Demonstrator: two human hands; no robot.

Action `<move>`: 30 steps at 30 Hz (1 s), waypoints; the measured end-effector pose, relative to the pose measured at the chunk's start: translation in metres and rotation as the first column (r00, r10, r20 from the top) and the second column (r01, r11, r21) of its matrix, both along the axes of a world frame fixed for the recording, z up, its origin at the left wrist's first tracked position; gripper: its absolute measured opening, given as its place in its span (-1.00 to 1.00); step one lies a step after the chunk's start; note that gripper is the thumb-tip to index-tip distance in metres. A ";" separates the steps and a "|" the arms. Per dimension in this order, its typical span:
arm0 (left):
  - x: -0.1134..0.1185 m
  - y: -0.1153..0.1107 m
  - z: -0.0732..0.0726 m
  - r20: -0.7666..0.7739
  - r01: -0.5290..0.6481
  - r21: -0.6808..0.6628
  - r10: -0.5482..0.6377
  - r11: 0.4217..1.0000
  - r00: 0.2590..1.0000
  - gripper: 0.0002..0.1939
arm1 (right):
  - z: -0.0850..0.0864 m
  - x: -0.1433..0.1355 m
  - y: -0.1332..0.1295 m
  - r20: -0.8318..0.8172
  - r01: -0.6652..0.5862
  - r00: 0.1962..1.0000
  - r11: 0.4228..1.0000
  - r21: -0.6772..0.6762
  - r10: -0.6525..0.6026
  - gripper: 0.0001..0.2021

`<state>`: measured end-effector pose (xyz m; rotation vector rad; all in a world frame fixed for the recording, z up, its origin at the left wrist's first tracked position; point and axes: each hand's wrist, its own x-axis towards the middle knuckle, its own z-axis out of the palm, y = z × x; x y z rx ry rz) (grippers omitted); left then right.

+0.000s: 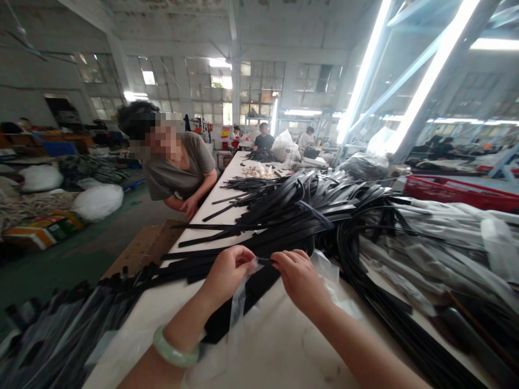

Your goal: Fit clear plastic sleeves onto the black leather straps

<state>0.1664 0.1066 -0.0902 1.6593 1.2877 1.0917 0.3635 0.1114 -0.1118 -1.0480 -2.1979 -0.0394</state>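
Head view: a clear plastic sleeve (238, 305) is held at its upper end by the left hand (231, 273), its mouth being pinched between thumb and fingers (243, 254); a dark end piece (265, 262), pointed crosswise between the two hands, is gripped in the bent fingers of the right hand (298, 275). Whether this piece is joined to the black band beneath cannot be told. The sleeve is located above the near part of the white bench (300, 346), its long axis being run from the pinched mouth downward and slightly leftward, toward the wearer. Under the hands a wide black band (259, 286) is laid on the bench, its long axis slanted from upper right to lower left. A pale green bangle (175, 348) is worn on the left wrist. Beyond the hands, a heap of black strips (284, 205) is spread, many of its loose ends being pointed toward the left edge of the bench. To the right, a bent bundle of black strips (357, 259) is stretched toward the lower right corner, with whitish plastic (430, 243) piled beside it. At lower left, plastic-wrapped strips (60, 324) are massed beside the bench. At the left edge, a co-worker (178, 162) is seen, leaning forward.
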 end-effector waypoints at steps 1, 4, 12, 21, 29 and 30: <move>-0.001 0.000 0.000 -0.013 -0.003 0.003 0.003 1.000 1.000 -0.90 | 0.000 0.000 0.000 0.003 0.013 1.000 1.000 -0.006 -0.013 -0.89; -0.002 0.000 0.000 -0.067 -0.005 0.014 0.006 1.000 0.998 -0.90 | 0.002 0.001 -0.001 0.041 0.017 0.999 0.999 -0.026 -0.016 -0.88; 0.003 -0.007 0.002 -0.272 0.072 0.085 -0.047 0.994 0.961 -0.81 | 0.004 0.002 -0.002 0.056 -0.054 0.997 0.997 -0.046 0.056 -0.84; 0.010 -0.009 0.002 -0.392 0.103 0.250 0.004 0.963 0.920 -0.64 | 0.001 0.003 0.000 0.033 -0.053 0.998 0.998 -0.043 0.055 -0.88; 0.005 -0.008 0.003 -0.393 0.028 0.210 0.059 0.977 0.918 -0.80 | -0.003 0.002 0.004 -0.012 -0.045 0.999 0.999 -0.025 0.045 -0.88; 0.006 -0.008 0.003 -0.391 0.031 0.221 0.059 0.975 0.919 -0.82 | -0.003 0.003 0.004 -0.014 -0.045 0.999 0.999 -0.022 0.045 -0.88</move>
